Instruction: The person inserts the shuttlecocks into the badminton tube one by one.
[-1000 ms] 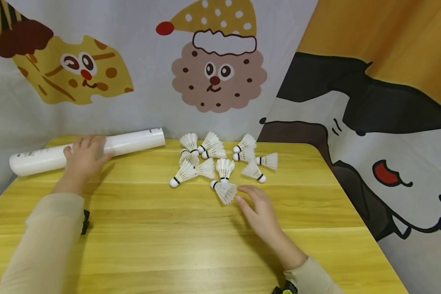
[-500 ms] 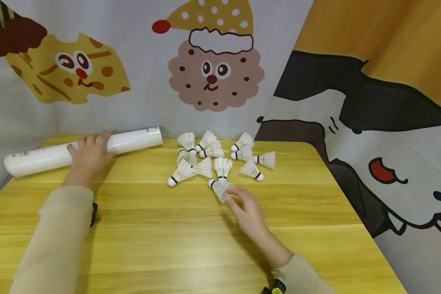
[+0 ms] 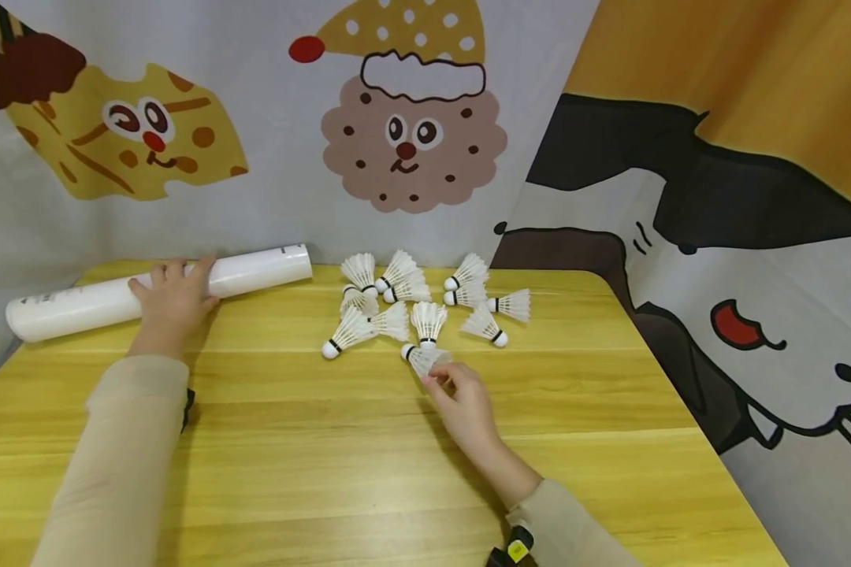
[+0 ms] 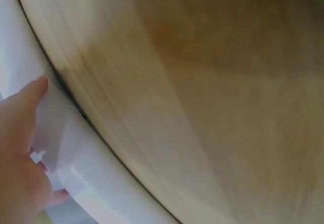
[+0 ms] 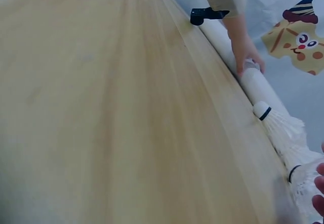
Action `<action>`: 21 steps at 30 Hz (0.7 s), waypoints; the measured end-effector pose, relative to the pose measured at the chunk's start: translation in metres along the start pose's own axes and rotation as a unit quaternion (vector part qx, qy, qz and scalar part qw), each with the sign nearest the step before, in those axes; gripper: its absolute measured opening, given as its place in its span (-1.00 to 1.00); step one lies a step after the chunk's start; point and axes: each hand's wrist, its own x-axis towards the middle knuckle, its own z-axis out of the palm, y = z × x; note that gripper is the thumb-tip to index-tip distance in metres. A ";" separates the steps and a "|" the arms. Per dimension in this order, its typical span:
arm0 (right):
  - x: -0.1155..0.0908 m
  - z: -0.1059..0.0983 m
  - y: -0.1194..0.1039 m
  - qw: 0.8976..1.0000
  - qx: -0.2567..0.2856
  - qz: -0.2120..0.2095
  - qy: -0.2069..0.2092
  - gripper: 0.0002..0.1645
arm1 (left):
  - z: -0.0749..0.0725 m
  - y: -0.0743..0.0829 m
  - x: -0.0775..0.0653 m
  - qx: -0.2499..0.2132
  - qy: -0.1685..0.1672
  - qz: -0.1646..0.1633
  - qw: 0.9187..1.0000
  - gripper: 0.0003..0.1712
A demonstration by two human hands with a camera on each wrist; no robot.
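A long white shuttlecock tube (image 3: 262,269) lies at the table's back left. My left hand (image 3: 173,303) grips its middle from above, thumb toward the near side; the left wrist view shows the fingers spread across the white tube (image 4: 91,168). My right hand (image 3: 466,409) pinches the feather skirt of the nearest white shuttlecock (image 3: 418,358) between thumb and fingers. That shuttlecock has a black band and its cork points left. In the right wrist view only the right fingertips (image 5: 319,183) show at the edge, beside the shuttlecock's skirt.
Several more white shuttlecocks lie behind the pinched one, one group (image 3: 360,303) to the left and another (image 3: 484,303) to the right. One upright-looking shuttlecock (image 3: 429,323) sits directly behind it. A printed curtain (image 3: 276,205) hangs along the back of the wooden table (image 3: 312,472).
My right hand has moved left to the nearest shuttlecock, and its fingers have closed on the skirt. My left hand has stayed on the tube.
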 end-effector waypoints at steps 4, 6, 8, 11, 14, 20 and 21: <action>0.002 0.005 0.000 1.000 -0.016 -0.006 0.018 -0.88 | 0.000 0.002 0.001 0.011 0.000 -0.002 1.000 -0.18; 0.003 0.007 0.000 0.999 -0.023 -0.010 0.025 -0.87 | 0.000 0.003 0.001 0.015 -0.002 -0.002 1.000 -0.17; 0.004 0.007 -0.001 0.999 -0.028 -0.014 0.032 -0.86 | 0.000 0.002 0.001 0.018 -0.002 -0.003 1.000 -0.16; 0.005 0.008 -0.001 0.999 -0.031 -0.012 0.038 -0.88 | 0.000 0.001 0.001 0.025 -0.001 -0.002 1.000 -0.16; 0.005 0.008 -0.001 0.998 -0.029 -0.010 0.047 -0.91 | 0.000 0.001 0.000 0.031 0.002 0.001 1.000 -0.18; 0.004 0.007 0.000 0.997 -0.027 -0.012 0.069 -0.90 | -0.001 0.001 -0.002 0.038 0.006 0.005 0.999 -0.21; 0.004 0.006 0.000 0.997 -0.026 -0.012 0.072 -0.90 | -0.001 0.001 -0.002 0.038 0.006 0.005 0.999 -0.21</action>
